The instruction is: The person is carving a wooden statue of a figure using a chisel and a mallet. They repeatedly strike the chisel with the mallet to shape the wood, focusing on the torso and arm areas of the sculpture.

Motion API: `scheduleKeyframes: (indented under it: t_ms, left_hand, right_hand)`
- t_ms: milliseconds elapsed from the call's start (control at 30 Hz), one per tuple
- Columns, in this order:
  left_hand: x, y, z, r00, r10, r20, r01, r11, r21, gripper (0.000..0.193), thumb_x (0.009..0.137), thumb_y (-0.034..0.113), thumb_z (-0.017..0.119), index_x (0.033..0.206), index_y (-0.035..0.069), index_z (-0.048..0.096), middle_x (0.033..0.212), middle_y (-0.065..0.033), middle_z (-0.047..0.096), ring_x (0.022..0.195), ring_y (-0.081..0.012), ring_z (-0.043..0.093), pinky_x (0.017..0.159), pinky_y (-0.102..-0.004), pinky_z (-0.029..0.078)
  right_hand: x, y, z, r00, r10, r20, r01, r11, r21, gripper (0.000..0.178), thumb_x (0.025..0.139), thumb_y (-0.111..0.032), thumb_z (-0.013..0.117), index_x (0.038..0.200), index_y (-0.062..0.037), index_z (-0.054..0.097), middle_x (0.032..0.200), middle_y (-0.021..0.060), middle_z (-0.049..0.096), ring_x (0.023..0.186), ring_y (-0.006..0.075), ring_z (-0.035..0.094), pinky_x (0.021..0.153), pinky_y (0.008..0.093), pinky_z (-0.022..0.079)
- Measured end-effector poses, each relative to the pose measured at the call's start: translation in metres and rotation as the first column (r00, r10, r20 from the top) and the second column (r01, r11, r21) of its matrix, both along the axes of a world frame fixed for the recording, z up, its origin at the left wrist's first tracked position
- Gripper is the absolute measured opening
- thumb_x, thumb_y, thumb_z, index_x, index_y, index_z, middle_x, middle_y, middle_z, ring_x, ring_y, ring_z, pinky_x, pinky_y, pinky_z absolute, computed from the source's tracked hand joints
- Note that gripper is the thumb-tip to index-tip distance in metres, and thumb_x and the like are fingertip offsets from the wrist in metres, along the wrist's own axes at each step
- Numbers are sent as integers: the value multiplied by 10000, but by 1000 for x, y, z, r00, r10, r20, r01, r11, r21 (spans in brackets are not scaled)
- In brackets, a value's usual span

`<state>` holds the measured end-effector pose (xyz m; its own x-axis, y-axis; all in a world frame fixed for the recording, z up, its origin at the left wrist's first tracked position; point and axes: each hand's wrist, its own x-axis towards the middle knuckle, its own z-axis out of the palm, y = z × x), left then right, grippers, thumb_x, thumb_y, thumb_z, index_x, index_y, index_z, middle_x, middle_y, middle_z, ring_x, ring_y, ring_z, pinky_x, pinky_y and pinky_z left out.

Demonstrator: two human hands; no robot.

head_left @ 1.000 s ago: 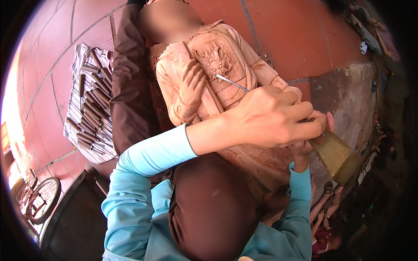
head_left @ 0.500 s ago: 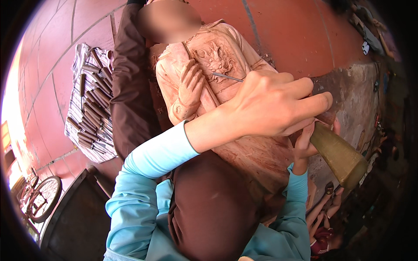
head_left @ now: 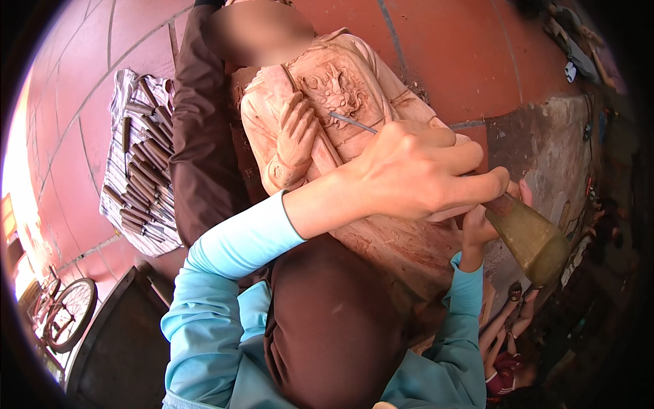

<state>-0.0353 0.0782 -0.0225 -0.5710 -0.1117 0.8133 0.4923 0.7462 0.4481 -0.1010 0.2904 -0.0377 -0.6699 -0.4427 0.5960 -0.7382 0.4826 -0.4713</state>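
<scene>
Since the frame a second ago your left hand (head_left: 415,170) has slid up and to the right across the pale reddish carved wooden figure (head_left: 340,116), and the thick brownish wooden mallet (head_left: 528,238) in your right hand (head_left: 480,228) has come up closer behind it. Now your left hand is curled tight around a thin grey metal chisel (head_left: 353,122), whose tip rests on the ornate relief on the figure's chest, just beside the carved hand. Your right hand is mostly hidden behind the left; its fingers wrap the mallet's handle, with the head pointing down and to the right.

The figure lies across your lap, over the dark brown cloth (head_left: 327,320), its lower part under your forearm. To your left, a striped cloth (head_left: 139,163) spread on the red tiled floor (head_left: 449,54) carries rows of dark-handled carving tools. A bicycle wheel (head_left: 68,313) shows at the lower left.

The risks, as I judge them: the chisel sits at a shallow angle on fine detail, so a heavy or off-centre blow could make it skid and gouge the relief or the carved hand. Your left knuckles lie close to the mallet's path and could be struck. The figure, propped only on your lap, could shift under a blow.
</scene>
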Motion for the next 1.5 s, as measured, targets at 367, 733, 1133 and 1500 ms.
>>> scheduleKeyframes:
  t_ms: [367,733,1133,1500]
  left_hand:
    - [22,-10,-3,983,-183,-32,180,981,-74,224,722,243,719,941,232,675,629,61,389,501,-72,458,393,-219,337]
    - [29,-12,-9,949,-292,-121,295,955,7,191,730,235,712,916,221,668,641,57,365,527,-71,470,395,-212,324]
    - [38,-20,-11,911,-392,-124,393,919,-18,161,812,310,706,913,198,650,634,60,366,500,-74,418,405,-219,318]
    - [46,-28,-14,874,-477,-91,474,879,-54,136,855,299,678,889,176,628,628,59,355,491,-73,420,416,-216,328]
  right_hand:
    - [0,1,-10,969,144,-200,-131,989,75,452,920,72,583,1269,-58,327,947,89,562,831,210,584,796,361,500]
    - [-8,-9,-14,876,257,-408,-261,964,47,553,817,168,569,1255,-56,316,835,127,519,608,216,515,512,360,449]
    - [-5,-8,-14,874,283,-396,-312,950,-9,578,786,180,573,1209,-128,325,865,112,510,627,226,507,525,387,451]
    - [1,-13,-7,865,328,-380,-303,945,126,583,807,168,586,1209,-158,317,936,103,497,700,232,532,600,402,481]
